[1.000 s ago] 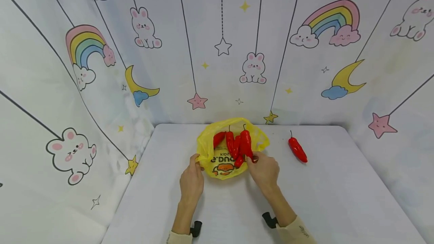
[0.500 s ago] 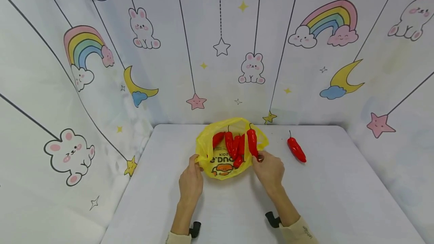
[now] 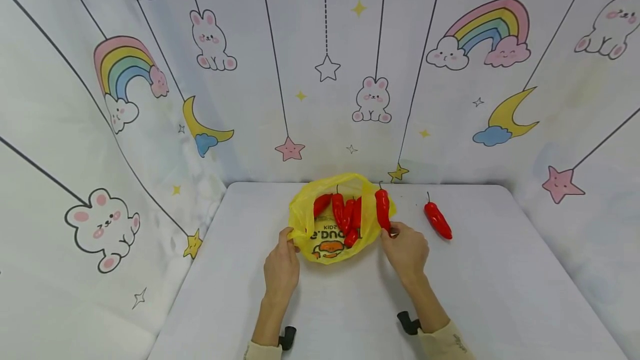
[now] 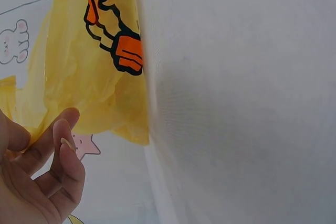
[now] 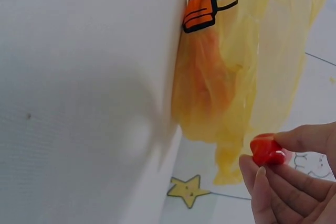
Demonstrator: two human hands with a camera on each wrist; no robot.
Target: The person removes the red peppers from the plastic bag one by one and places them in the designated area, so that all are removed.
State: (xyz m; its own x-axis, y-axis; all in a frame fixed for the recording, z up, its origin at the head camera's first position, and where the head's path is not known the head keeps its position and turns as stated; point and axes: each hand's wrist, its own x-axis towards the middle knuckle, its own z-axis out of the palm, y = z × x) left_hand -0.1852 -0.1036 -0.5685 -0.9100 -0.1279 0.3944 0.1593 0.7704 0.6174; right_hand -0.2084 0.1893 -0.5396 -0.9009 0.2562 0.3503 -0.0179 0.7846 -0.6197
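The bag [image 3: 301, 213], yellow and thin, stands at the far middle of the counter [image 3: 490, 276], its mouth spread open toward the near side. Several red peppers [image 3: 338, 208] lie inside it; the rightmost is partly hidden by the bag's side. Black lettering and an orange figure are visible on the bag. The left hand [image 3: 282, 268] pinches the bag's left edge between thumb and forefinger, its remaining fingers bent. The right hand [image 3: 407, 251] is closed to a pinch on the near tip of the held pepper [image 3: 383, 209], which points its stem to the far side. This pepper is at the bag's right side; whether the two touch cannot be told. A loose pepper [image 3: 438, 221] lies on the counter to the right, apart from the bag, stem to the far side. Both wrists carry black fittings [image 3: 287, 338] beside pale sleeves [image 3: 445, 342]. The backdrop [image 3: 320, 15] bears printed rabbits, stars and rainbows.
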